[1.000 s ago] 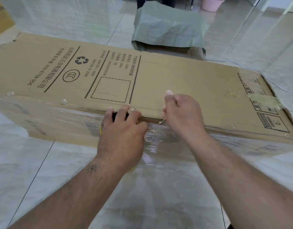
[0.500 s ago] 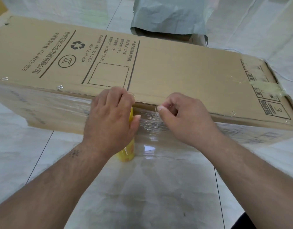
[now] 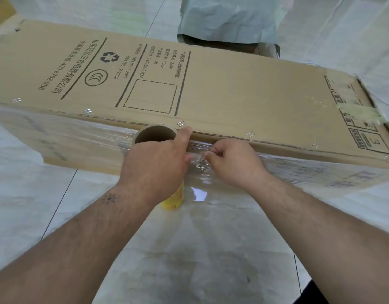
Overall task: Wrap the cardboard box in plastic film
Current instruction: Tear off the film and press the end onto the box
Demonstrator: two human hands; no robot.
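Box [image 3: 233, 88] lies long on the floor, near side already under film [image 3: 202, 172]. Your L hand [image 3: 154, 170] wraps the roll [image 3: 155, 137], upright vs that side, prob. for tension. R hand [image 3: 230, 164] pinches the film just right of it, likely to tear/tack.

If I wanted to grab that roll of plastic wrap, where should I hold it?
Probably around its middle, coming from the near side. The film roll stands upright against the cardboard box, so the far side is blocked. Its open cardboard core faces up, and the left hand already wraps the tube that way while the right hand pinches the film.
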